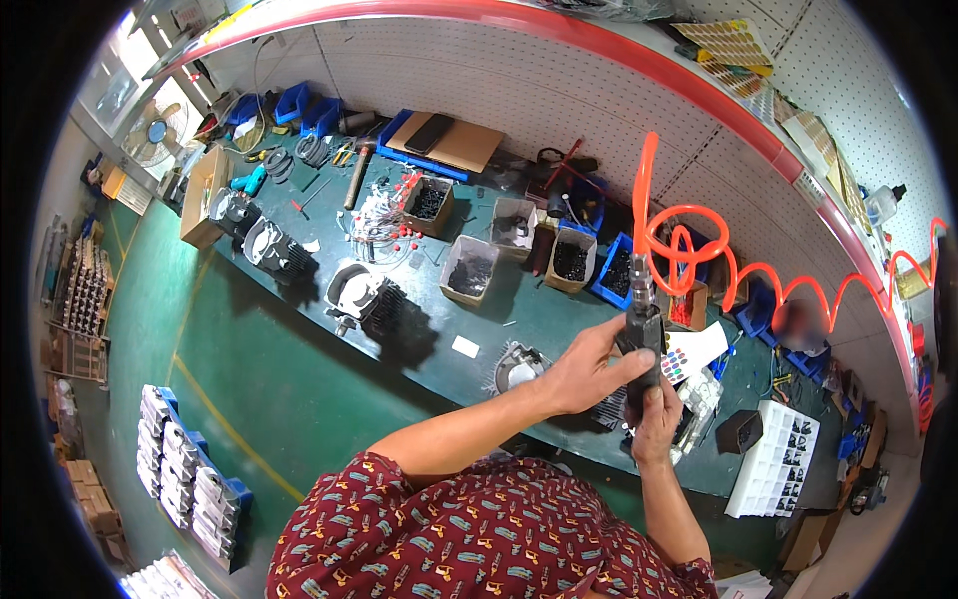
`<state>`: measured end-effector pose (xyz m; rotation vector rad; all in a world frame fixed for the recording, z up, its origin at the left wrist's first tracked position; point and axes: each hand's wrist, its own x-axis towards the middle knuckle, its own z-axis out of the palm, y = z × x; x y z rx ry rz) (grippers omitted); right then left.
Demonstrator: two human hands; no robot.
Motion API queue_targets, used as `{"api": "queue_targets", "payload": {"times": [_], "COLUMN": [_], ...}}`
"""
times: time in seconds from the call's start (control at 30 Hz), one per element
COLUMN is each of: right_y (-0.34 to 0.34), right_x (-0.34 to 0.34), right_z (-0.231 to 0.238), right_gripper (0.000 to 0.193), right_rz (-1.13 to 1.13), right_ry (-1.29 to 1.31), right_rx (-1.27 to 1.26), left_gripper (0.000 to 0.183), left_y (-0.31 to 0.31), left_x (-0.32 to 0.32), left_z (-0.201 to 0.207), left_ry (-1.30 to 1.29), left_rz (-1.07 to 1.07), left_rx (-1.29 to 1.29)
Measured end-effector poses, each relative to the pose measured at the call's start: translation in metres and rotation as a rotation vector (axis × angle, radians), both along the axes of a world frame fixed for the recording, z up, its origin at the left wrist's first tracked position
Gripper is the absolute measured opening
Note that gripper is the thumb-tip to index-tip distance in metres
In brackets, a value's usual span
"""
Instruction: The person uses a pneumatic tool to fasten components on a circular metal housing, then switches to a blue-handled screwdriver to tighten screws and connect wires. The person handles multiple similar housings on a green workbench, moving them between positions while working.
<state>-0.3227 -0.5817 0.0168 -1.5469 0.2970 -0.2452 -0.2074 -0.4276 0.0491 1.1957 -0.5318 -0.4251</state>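
Note:
Both my hands are closed round a black air tool (642, 339), held up over the bench near its front edge. My left hand (591, 367) grips its upper body with the thumb across the front, and my right hand (656, 423) wraps its lower end. A metal fitting at its top joins an orange coiled air hose (689, 245). The tool's tip is hidden by my fingers. Just left of my hands sits a round finned metal housing (521, 369); another dark finned part (611, 409) is partly covered by my left wrist.
Several metal housings (357, 292) line the bench's front left. Small open boxes of dark parts (469, 272) and blue bins (614, 272) stand behind. Wires with red ends (384, 215) lie mid-bench. A white compartment tray (773, 461) is at right. A red-edged shelf (639, 60) runs overhead.

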Motion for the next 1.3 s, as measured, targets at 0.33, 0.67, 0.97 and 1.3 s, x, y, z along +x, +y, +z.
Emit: {"api": "queue_targets", "payload": {"times": [0.33,0.67,0.97,1.3], "right_y": [0.002,0.004,0.023,0.119], "right_x": [-0.021,-0.013,0.021,0.121], "right_z": [0.001,0.017,-0.003,0.002], "right_gripper": [0.056,0.052,0.043,0.068], "right_rz": [0.001,0.063,0.203,0.542], "right_ry": [0.109,0.227,0.018,-0.372], "right_rx": [-0.223,-0.215,-0.043,-0.099], "left_gripper": [0.039,0.033,0.053,0.026], "left_y": [0.042,0.055,0.067,0.125], "left_x": [0.001,0.011,-0.008,0.019], "left_z": [-0.017,0.000,-0.014,0.041], "left_ry": [0.229,-0.666,-0.066,-0.083], "left_rz": [-0.295,0.001,0.128,0.454], "left_rx": [0.134,0.756,0.359,-0.022]}}
